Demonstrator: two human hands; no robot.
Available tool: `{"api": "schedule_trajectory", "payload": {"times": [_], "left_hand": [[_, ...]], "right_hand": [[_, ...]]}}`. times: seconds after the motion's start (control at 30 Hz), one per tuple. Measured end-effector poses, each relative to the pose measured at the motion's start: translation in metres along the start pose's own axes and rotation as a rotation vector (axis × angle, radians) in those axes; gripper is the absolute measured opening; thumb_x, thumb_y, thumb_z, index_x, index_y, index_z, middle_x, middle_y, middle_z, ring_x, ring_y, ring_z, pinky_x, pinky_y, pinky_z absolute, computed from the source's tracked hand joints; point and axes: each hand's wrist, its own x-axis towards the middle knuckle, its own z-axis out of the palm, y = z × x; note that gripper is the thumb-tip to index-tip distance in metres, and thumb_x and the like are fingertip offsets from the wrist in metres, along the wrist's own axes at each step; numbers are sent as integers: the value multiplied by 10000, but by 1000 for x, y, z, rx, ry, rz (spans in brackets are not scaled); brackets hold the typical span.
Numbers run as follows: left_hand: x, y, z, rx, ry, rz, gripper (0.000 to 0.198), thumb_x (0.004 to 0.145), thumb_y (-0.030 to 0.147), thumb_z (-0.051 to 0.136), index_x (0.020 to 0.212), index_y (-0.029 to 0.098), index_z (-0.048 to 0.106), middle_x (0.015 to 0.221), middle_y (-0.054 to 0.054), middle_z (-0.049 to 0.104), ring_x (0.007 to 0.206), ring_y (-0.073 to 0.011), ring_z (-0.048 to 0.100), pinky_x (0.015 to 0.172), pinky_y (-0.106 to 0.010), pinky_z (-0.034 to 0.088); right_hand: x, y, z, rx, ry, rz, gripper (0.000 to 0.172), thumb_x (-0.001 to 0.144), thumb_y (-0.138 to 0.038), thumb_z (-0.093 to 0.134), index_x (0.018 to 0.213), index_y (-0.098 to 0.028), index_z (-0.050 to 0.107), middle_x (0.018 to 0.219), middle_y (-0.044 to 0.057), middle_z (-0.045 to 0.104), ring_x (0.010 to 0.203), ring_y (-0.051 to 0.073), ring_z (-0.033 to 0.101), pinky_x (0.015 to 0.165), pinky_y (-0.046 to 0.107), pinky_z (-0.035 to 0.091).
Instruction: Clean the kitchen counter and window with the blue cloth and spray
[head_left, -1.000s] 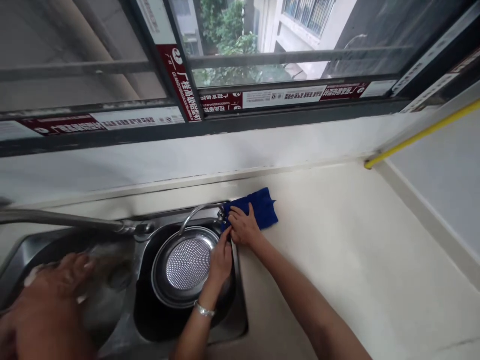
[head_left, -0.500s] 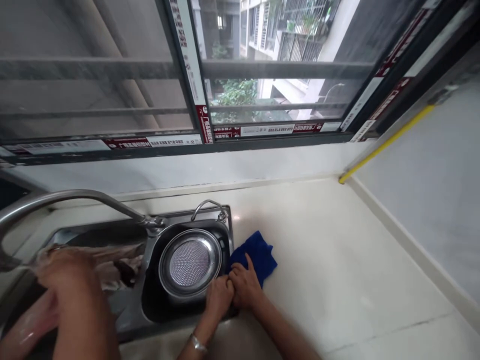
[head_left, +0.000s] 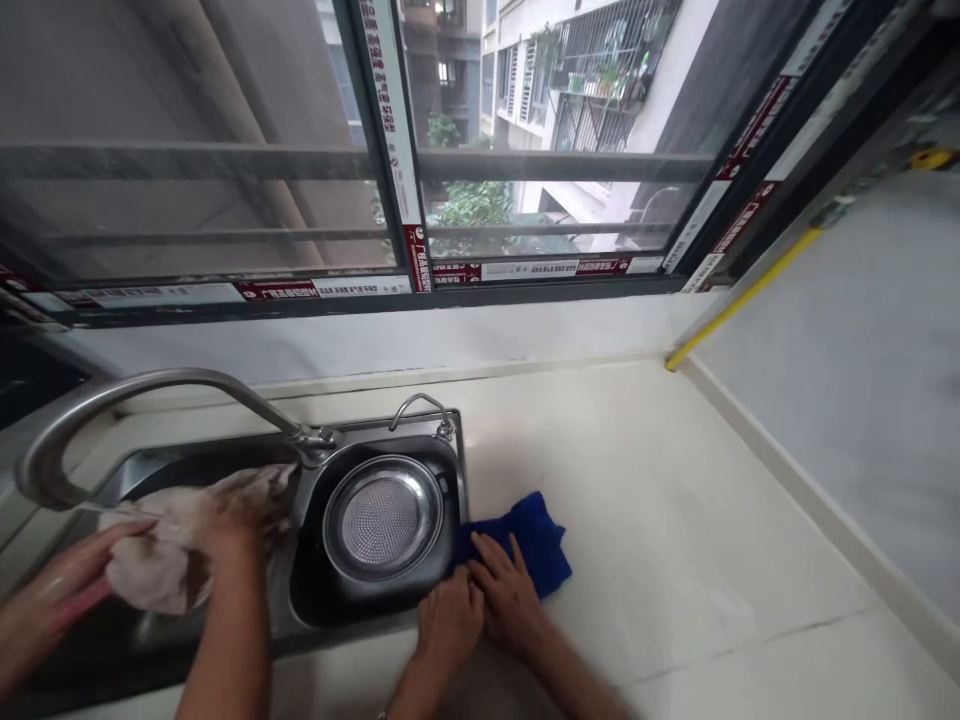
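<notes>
A blue cloth (head_left: pixel 544 545) lies crumpled on the counter against the sink's right edge. My left hand (head_left: pixel 450 612) is closed at the sink's front right corner, gripping the cloth's near end. My right hand (head_left: pixel 508 592) rests beside it, its fingers stretched out over the cloth. A round steel strainer (head_left: pixel 382 522) with a perforated bottom sits in the right basin, just left of my hands.
At the left basin a co-worker's hands (head_left: pixel 229 530) hold a wet, pale cloth (head_left: pixel 154 575) under the curved faucet (head_left: pixel 202 378). A smaller tap (head_left: pixel 420 400) stands behind the right basin. A yellow pipe (head_left: pixel 742 300) runs along the right wall; a window (head_left: pixel 525 215) is ahead.
My hands and the blue cloth have shifted slightly right and toward me; my right fingers are straighter. The co-worker's hands have moved apart and lifted the pale cloth. The view has shifted a little.
</notes>
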Motion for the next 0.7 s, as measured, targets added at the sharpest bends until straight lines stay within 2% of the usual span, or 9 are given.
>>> {"api": "schedule_trajectory", "payload": {"times": [0.07,0.1,0.17,0.23,0.3,0.4,0.47,0.57,0.7], "left_hand": [[-4,7,3,-40,8,-6,455,1021,238,338,1416,147,544,1215,-162,741,1109,-281,716,987,-415,547],[-4,11,5,-66,21,4,484,1031,264,337,1482,148,473,1261,-161,724,1131,-269,708,1004,-397,540],[0,19,10,-113,70,20,543,1038,319,357,1543,121,382,1314,-184,695,1153,-273,697,1008,-389,541],[9,26,18,-137,129,13,604,1027,378,399,1533,48,378,1271,-236,697,1138,-315,696,964,-412,564],[24,30,28,-134,180,-18,684,1012,420,428,1514,-40,360,1263,-305,669,1180,-377,663,946,-448,571],[51,28,41,-162,252,-55,808,1009,469,421,1528,-117,223,1382,-385,556,1325,-434,556,1042,-488,524],[71,24,47,-199,295,-71,816,1005,490,425,1536,-98,226,1444,-390,501,1377,-438,511,1101,-510,484],[97,20,51,-249,339,-85,779,985,494,479,1516,-56,325,1517,-390,418,1439,-459,441,1150,-552,439],[136,18,39,-301,390,-57,664,1002,422,449,1495,-19,396,1567,-351,381,1494,-431,371,1210,-538,375]], "right_hand": [[-2,6,-7,11,57,18,588,889,-135,471,1475,-191,491,1648,172,375,1537,264,343,1251,623,249],[-4,9,-10,19,87,34,630,884,-120,454,1511,-182,450,1652,176,366,1547,263,325,1243,632,264],[-10,14,-15,21,156,85,644,880,-93,431,1517,-191,447,1627,158,416,1552,266,317,1245,670,234],[-19,18,-17,7,248,149,617,854,-59,427,1445,-205,532,1576,134,496,1538,278,349,1245,699,210],[-34,20,-20,16,360,217,573,826,-40,423,1343,-197,613,1510,133,569,1492,282,431,1228,663,310],[-61,20,-25,69,491,303,479,872,-63,396,1250,-189,661,1408,140,654,1355,249,595,1101,491,544],[-82,19,-29,97,504,334,437,920,-101,390,1235,-205,676,1357,122,694,1267,227,666,1029,401,601],[-110,17,-29,134,428,351,392,963,-157,421,1230,-228,700,1329,95,718,1207,217,703,976,324,622],[-135,7,-15,185,414,416,311,1005,-248,470,1146,-251,748,1254,76,757,1126,205,741,922,251,626]]}}
